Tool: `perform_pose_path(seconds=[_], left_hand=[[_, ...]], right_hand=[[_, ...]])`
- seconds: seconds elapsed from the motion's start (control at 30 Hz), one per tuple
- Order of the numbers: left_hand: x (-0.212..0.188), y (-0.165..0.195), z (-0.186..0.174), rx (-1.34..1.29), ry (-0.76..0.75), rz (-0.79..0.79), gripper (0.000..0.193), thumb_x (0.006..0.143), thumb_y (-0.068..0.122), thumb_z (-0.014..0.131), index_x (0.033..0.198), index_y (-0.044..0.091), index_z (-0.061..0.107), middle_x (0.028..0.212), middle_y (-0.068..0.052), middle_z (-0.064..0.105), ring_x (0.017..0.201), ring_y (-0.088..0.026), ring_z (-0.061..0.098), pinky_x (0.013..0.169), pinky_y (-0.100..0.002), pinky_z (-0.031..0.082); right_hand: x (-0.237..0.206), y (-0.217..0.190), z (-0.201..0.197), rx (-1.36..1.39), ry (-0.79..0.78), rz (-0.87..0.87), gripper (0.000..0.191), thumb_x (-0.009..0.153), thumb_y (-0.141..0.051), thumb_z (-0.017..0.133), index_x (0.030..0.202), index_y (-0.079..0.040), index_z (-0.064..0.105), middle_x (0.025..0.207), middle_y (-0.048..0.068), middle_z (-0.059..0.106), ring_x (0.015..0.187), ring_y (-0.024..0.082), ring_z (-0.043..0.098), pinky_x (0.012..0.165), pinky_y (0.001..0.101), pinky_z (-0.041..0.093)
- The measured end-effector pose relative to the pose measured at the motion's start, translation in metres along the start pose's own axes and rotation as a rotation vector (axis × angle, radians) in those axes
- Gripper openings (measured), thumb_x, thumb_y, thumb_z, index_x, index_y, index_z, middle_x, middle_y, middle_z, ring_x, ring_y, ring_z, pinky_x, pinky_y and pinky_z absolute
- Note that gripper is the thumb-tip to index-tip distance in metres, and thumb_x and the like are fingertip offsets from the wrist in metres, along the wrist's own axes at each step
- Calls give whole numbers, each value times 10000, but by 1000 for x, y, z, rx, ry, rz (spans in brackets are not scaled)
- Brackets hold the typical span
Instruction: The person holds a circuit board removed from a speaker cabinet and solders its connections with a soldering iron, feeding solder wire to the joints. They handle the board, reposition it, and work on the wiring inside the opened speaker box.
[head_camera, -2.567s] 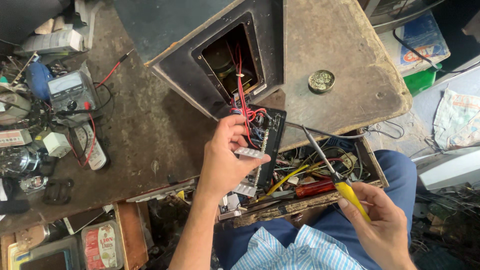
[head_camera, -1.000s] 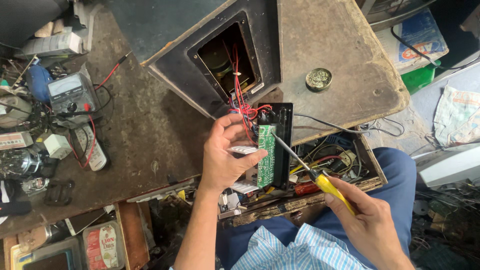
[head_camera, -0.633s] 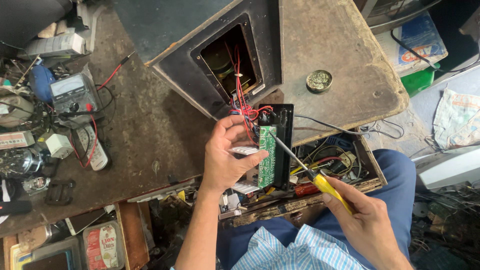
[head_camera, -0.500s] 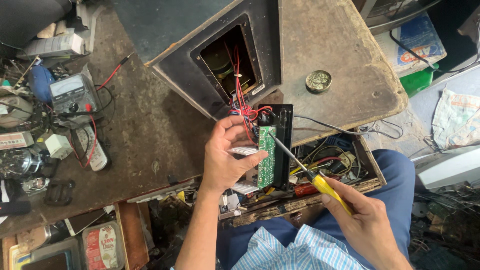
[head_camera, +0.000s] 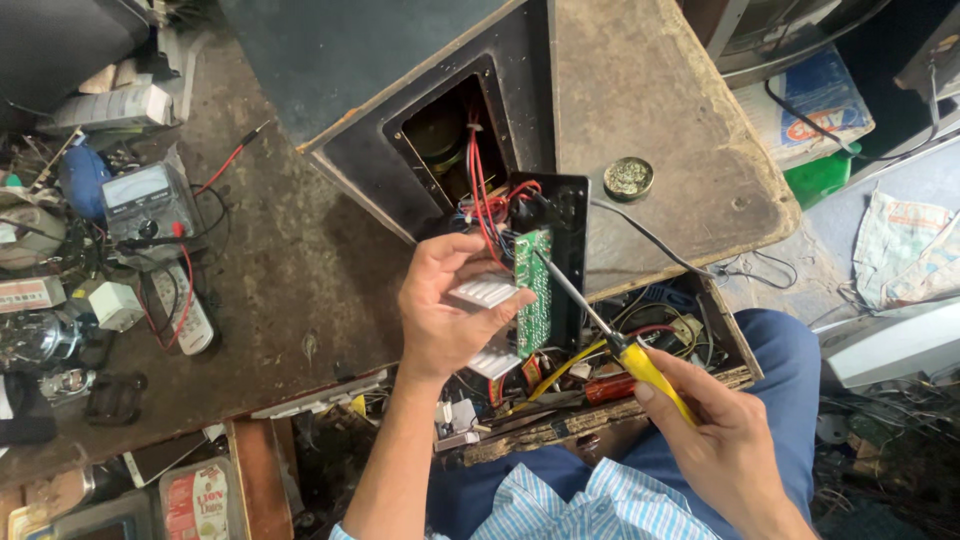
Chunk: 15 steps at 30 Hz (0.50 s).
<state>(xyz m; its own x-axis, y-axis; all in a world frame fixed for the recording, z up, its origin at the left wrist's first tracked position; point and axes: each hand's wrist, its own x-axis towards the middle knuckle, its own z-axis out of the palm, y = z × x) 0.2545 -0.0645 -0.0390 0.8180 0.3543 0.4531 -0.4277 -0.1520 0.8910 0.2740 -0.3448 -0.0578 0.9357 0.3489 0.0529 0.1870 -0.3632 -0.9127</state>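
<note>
Green circuit board (head_camera: 533, 290) in left hand's (head_camera: 450, 315) closed grip, right hand (head_camera: 725, 440) clasping screwdriver (head_camera: 610, 340).

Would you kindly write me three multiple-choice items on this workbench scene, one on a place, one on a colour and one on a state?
1. Where does the round tin lie?
A. On the wooden bench top right of the black panel
B. In the open drawer
C. On the person's lap

2. What colour is the screwdriver handle?
A. Red
B. Yellow
C. Green

3. How does the green circuit board stand?
A. Flat on the bench, untouched
B. Held up edgewise by the left hand, red wires attached
C. Wrapped in cloth

Answers:
1 A, the tin sits on bare wood beside the black panel.
2 B, the grip in the right hand is yellow, and its metal shaft reaches to the board.
3 B, the left hand's fingers grip the finned metal block on the board, and red wires run from it into the cabinet opening.
</note>
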Motion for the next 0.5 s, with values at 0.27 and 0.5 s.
perform_pose_path(seconds=[0.27, 0.5], left_hand=[[3, -2, 4, 22, 45, 117, 618, 812, -43, 897, 1293, 30, 516, 1235, -176, 699, 1068, -198, 718, 966, -346, 621], [3, 6, -4, -83, 55, 115, 594, 856, -76, 848, 1305, 51, 481, 1324, -193, 670, 1155, -213, 709, 1022, -360, 615]], right_hand=[[12, -9, 0, -56, -15, 65, 402, 835, -159, 781, 1224, -66, 735, 784, 30, 797, 624, 53, 597, 571, 230, 495], [9, 0, 4, -10, -16, -46, 383, 829, -129, 789, 1199, -53, 727, 861, -2, 795, 658, 29, 601, 594, 203, 501]])
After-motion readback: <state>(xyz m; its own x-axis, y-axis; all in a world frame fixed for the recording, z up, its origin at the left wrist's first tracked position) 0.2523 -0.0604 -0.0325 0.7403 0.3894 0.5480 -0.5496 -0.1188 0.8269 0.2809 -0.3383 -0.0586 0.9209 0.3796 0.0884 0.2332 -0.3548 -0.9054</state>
